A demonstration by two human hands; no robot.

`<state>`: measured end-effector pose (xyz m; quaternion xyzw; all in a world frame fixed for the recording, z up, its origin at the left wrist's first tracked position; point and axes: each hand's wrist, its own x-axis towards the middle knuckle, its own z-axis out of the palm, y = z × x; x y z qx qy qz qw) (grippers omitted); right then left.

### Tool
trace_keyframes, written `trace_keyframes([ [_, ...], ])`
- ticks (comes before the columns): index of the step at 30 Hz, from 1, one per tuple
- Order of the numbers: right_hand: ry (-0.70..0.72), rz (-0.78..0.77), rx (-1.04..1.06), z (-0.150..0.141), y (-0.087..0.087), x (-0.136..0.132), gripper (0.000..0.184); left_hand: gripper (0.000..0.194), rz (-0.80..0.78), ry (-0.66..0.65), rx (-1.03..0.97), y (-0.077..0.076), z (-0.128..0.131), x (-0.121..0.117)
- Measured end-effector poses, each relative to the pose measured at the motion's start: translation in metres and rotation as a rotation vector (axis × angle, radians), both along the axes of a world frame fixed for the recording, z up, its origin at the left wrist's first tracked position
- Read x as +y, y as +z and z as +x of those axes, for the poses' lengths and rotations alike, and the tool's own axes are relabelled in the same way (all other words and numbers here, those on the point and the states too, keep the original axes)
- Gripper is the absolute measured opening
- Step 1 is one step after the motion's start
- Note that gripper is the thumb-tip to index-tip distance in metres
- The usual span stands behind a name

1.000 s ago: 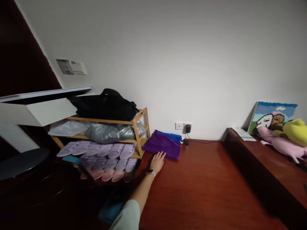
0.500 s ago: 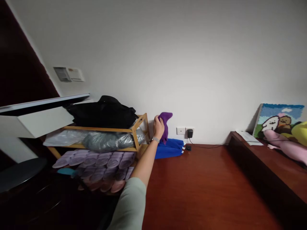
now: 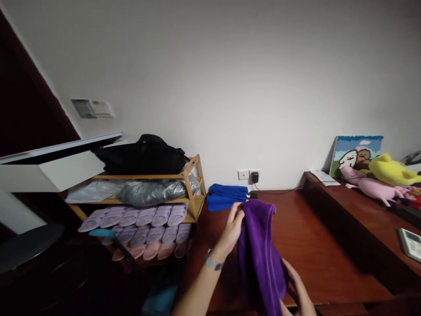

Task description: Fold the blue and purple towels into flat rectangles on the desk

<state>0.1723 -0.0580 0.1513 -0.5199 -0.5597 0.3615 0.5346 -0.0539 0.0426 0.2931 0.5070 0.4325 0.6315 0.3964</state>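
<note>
Head view | left hand [image 3: 233, 224] pinches purple cloth [image 3: 259, 245] | right hand [image 3: 297, 281] partly behind it, grip cannot be told

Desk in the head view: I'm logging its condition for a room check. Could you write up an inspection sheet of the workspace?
Surface: red-brown desk, no spill seen.
Job's things: purple cloth, draped and creased.
Clutter: folded blue fabric near the wall; pink plush and yellow plush on the raised ledge.
Hands: left hand grips the cloth's upper part; right hand is at its lower part, grip partly hidden.
Cables: black cable runs from the plugged-in adapter towards the ledge.
Surroundings: wooden rack with slippers; black bag on top.
</note>
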Motion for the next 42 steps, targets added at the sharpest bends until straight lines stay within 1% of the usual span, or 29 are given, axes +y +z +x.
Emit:
trace_keyframes([
  [2,0.203,0.019,-0.002,-0.014,0.004,0.003,0.057,0.036,-0.059,0.008,-0.172,-0.018,0.008,-0.015],
  [3,0.27,0.02,0.003,-0.019,0.005,0.003,0.053,0.04,-0.07,0.035,-0.231,-0.025,0.01,-0.02],
  [4,0.296,0.018,0.014,-0.023,0.005,0.002,0.049,0.043,-0.076,0.07,-0.268,-0.033,0.01,-0.024],
  [6,0.254,0.029,0.04,-0.026,0.004,-0.003,0.044,0.048,-0.097,0.137,-0.297,-0.044,0.01,-0.027],
  [7,0.215,0.052,0.037,-0.027,0.004,-0.006,0.047,0.049,-0.116,0.169,-0.306,-0.049,0.01,-0.027],
  [9,0.125,0.124,-0.038,-0.029,0.003,-0.013,0.057,0.049,-0.154,0.23,-0.337,-0.055,0.014,-0.028],
  [10,0.069,0.165,-0.101,-0.031,0.002,-0.017,0.061,0.048,-0.165,0.255,-0.358,-0.056,0.018,-0.029],
  [12,-0.052,0.226,-0.223,-0.037,0.002,-0.023,0.06,0.044,-0.156,0.272,-0.399,-0.055,0.028,-0.033],
  [14,-0.154,0.236,-0.283,-0.042,0.002,-0.025,0.055,0.044,-0.113,0.235,-0.419,-0.051,0.038,-0.039],
  [16,-0.184,0.21,-0.283,-0.044,0.0,-0.023,0.054,0.046,-0.072,0.177,-0.431,-0.045,0.046,-0.046],
  [18,-0.122,0.184,-0.256,-0.04,0.0,-0.019,0.05,0.049,-0.058,0.134,-0.463,-0.04,0.049,-0.05],
  [21,0.004,0.17,-0.163,-0.033,0.005,-0.013,0.045,0.05,-0.107,0.086,-0.563,-0.034,0.047,-0.052],
  [24,0.051,0.137,-0.026,-0.031,0.018,-0.01,0.05,0.05,-0.2,0.006,-0.656,-0.034,0.042,-0.053],
  [26,0.124,0.112,0.028,-0.034,0.028,-0.011,0.047,0.05,-0.214,-0.044,-0.67,-0.037,0.038,-0.055],
  [29,0.243,0.105,0.073,-0.038,0.041,-0.014,0.037,0.051,-0.204,-0.098,-0.65,-0.04,0.033,-0.054],
  [31,0.244,0.078,0.117,-0.038,0.049,-0.018,0.038,0.052,-0.209,-0.104,-0.623,-0.041,0.029,-0.048],
  [33,0.212,0.027,0.179,-0.037,0.057,-0.022,0.041,0.051,-0.153,-0.037,-0.525,-0.041,0.026,-0.037],
  [36,0.214,-0.011,0.281,-0.035,0.073,-0.021,0.042,0.047,-0.008,0.163,-0.228,-0.04,0.026,-0.028],
  [38,0.221,0.002,0.324,-0.036,0.085,-0.013,0.039,0.045,0.029,0.285,-0.058,-0.039,0.029,-0.038],
  [39,0.215,0.01,0.336,-0.038,0.089,-0.007,0.038,0.042,0.025,0.297,-0.004,-0.038,0.032,-0.049],
  [40,0.201,0.014,0.348,-0.04,0.093,-0.001,0.038,0.038,0.016,0.256,0.042,-0.036,0.034,-0.063],
  [41,0.186,0.011,0.358,-0.042,0.095,0.005,0.04,0.034,0.009,0.172,0.09,-0.034,0.037,-0.08],
  [42,0.169,-0.003,0.372,-0.045,0.096,0.01,0.042,0.031,0.009,0.054,0.155,-0.03,0.039,-0.097],
])
